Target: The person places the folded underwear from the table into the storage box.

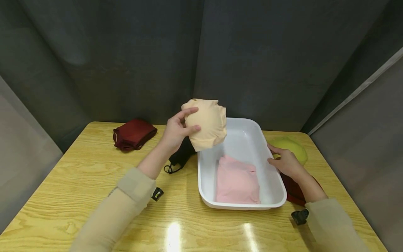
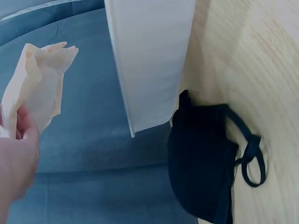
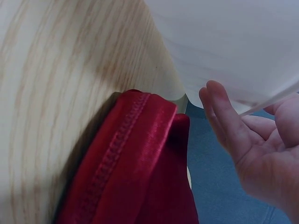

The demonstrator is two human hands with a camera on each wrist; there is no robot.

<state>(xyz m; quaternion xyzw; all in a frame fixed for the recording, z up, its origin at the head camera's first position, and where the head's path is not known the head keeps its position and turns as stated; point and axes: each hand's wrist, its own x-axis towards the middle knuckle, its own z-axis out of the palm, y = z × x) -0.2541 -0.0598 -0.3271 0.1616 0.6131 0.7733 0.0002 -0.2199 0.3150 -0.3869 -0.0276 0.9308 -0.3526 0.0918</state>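
Observation:
A folded beige garment (image 1: 206,122) is held up by my left hand (image 1: 177,131), its thumb and fingers pinching the near-left side. It hangs above the far-left edge of a white plastic tub (image 1: 201,178). The left wrist view also shows the beige garment (image 2: 44,88) in that hand. My right hand (image 1: 286,162) grips the tub's right rim, with the thumb over the edge and fingers against the outer wall (image 3: 224,42). Inside the tub, a folded pink garment (image 1: 237,182) lies flat near the front.
Left of the tub is a black garment (image 1: 181,154) with a looped strap, partly hidden. A dark red garment (image 1: 133,134) lies at the table's far left. Right of the tub are a yellow garment (image 1: 291,148) and another red one (image 3: 135,158). Dark curtains (image 1: 141,59) stand behind.

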